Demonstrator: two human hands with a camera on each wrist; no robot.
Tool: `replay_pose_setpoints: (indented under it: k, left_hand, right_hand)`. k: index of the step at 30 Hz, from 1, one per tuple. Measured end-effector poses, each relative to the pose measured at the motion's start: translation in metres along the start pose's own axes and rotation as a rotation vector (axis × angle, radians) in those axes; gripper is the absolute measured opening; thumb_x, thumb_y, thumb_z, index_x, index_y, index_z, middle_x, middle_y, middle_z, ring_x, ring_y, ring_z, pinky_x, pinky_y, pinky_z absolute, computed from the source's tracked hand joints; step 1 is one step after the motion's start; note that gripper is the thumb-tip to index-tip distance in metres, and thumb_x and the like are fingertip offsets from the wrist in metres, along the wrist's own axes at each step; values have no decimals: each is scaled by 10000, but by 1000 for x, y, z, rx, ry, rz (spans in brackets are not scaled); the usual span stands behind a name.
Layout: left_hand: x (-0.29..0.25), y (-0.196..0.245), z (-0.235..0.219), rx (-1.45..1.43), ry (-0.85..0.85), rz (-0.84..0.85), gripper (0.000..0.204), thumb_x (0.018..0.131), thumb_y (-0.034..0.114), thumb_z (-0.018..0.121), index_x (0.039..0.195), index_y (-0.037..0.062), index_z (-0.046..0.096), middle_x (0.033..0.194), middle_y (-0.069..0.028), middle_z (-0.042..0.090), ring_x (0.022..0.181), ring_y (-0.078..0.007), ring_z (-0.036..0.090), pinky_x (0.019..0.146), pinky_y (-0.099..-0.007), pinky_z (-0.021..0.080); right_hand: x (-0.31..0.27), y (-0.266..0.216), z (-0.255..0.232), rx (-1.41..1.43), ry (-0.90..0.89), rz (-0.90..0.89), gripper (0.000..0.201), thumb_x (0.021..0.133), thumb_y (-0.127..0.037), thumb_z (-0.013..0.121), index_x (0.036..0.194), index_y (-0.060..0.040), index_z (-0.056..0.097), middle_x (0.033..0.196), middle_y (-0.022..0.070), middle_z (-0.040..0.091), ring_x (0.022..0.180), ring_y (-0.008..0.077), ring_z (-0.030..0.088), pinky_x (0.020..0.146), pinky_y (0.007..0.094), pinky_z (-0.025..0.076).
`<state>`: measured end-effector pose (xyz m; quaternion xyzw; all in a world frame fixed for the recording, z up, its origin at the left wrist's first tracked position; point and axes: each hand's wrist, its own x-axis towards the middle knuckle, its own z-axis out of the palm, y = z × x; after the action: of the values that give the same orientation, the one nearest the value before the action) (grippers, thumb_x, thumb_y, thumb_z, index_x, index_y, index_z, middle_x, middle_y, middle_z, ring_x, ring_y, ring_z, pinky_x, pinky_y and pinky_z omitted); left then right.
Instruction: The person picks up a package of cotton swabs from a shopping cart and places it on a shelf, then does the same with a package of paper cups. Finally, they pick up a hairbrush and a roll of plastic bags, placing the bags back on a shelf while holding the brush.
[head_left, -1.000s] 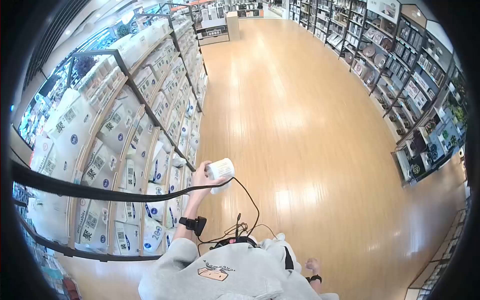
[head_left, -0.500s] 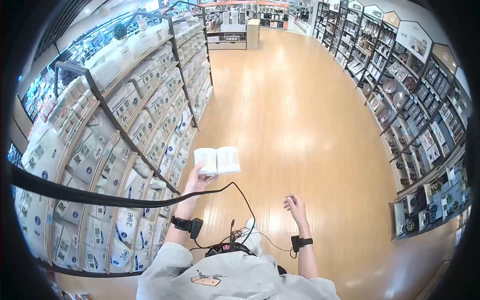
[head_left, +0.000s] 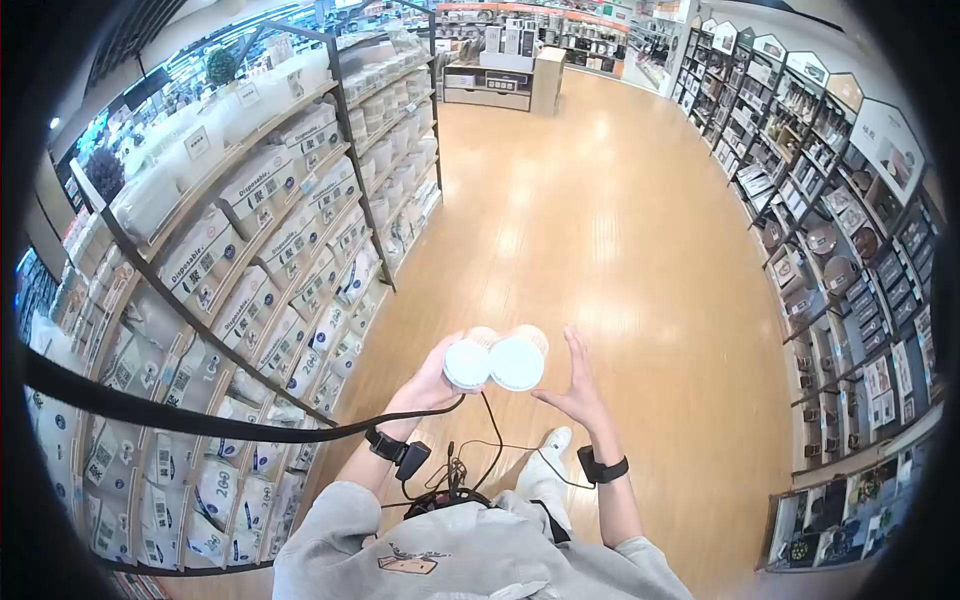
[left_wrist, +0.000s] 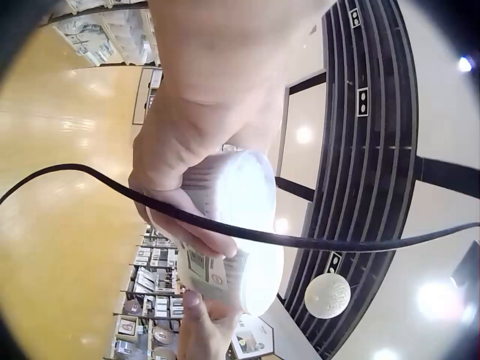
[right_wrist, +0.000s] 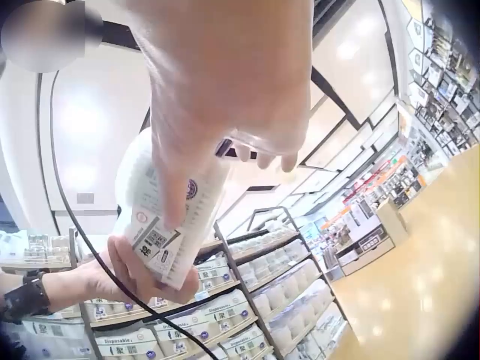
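My left hand [head_left: 430, 380] grips a white twin pack [head_left: 517, 365], two round stacks side by side with their pale ends turned up in the head view. Close up in the right wrist view, the pack [right_wrist: 159, 241] shows ribbed sides and a printed label with a square code. The left fingers [left_wrist: 199, 238] wrap around its side in the left wrist view. To the right of the pack, my right hand [head_left: 582, 392] is held with thumb and fingers spread apart, beside it and not gripping it.
A tall shelf rack [head_left: 250, 270] filled with white packaged goods stands along my left. More shelving [head_left: 830, 240] lines the right side. A black cable [head_left: 230, 420] crosses in front of me. Far ahead is a display counter [head_left: 490, 85] on the wooden floor [head_left: 560, 200].
My left hand has brought the pack inward from the rack side and turned its round ends up. The right hand has risen from low by the body to beside the pack, fingers spreading.
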<state>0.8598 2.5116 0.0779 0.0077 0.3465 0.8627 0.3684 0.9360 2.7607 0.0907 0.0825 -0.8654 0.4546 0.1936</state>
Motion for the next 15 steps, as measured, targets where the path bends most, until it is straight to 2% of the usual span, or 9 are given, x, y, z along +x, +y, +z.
replay_pose_setpoints:
  k: [2,3,5,6,7,9,11,13,15]
  left_hand:
    - [47,13,8,50,69,-64,523,944,468,344,1231,54,482,943,-129,630,642,-256,592,510,-352,486]
    - [66,18,12,107,-1,-70,570,941,506,311,1269,61,453,1015,-143,613,735,-280,602,592,-384,500]
    - [113,31,24,209,-141,-91,668,934,582,245,1344,76,393,1160,-172,580,922,-329,622,756,-447,529]
    - [136,44,26,231,-198,-112,740,916,636,183,1387,87,338,1296,-171,494,1118,-341,542,910,-502,455]
    - [158,45,35,294,19,48,730,918,626,234,1400,83,307,1340,-175,447,1184,-317,492,981,-464,401]
    - [215,60,33,536,-35,344,669,932,554,359,1392,70,309,1305,-136,480,1189,-262,485,972,-399,419]
    - [256,82,22,499,-84,382,578,914,345,552,1352,30,346,1259,-108,515,1142,-199,518,957,-343,428]
    - [282,105,48,549,158,387,536,857,166,645,1295,-1,385,1208,-97,543,1098,-174,537,930,-328,445]
    - [315,124,59,475,218,402,510,836,126,660,1261,-1,407,1175,-104,558,1067,-165,551,907,-317,461]
  right_hand:
    - [53,30,-4,-229,-59,-307,906,598,-144,826,1363,-91,344,1331,169,419,1184,329,476,1007,411,383]
    - [71,47,-5,-215,-58,-307,906,598,-144,826,1363,-91,344,1331,169,419,1184,329,476,1007,411,383]
    - [114,87,-12,181,-197,-92,852,611,-135,819,1334,-58,376,1300,156,470,1185,275,490,1004,380,388]
    - [138,102,-18,373,-172,-59,806,626,-135,813,1310,-38,398,1259,138,507,1166,243,504,988,366,399]
    - [165,116,-21,564,-141,-20,760,641,-135,807,1286,-19,420,1217,120,545,1147,211,518,971,352,411]
    - [213,150,-21,906,-243,151,598,756,-195,739,1242,8,454,1160,82,574,1069,157,543,919,305,435]
    - [260,175,-20,885,-305,166,530,824,-227,682,1237,17,457,1144,84,576,1042,141,541,887,288,442]
    - [300,196,-17,883,-327,194,473,865,-252,630,1216,25,475,1119,84,585,1036,139,538,886,289,433]
    - [343,219,-10,945,-301,260,443,925,-314,536,1198,34,497,1108,89,589,1029,141,537,905,291,415]
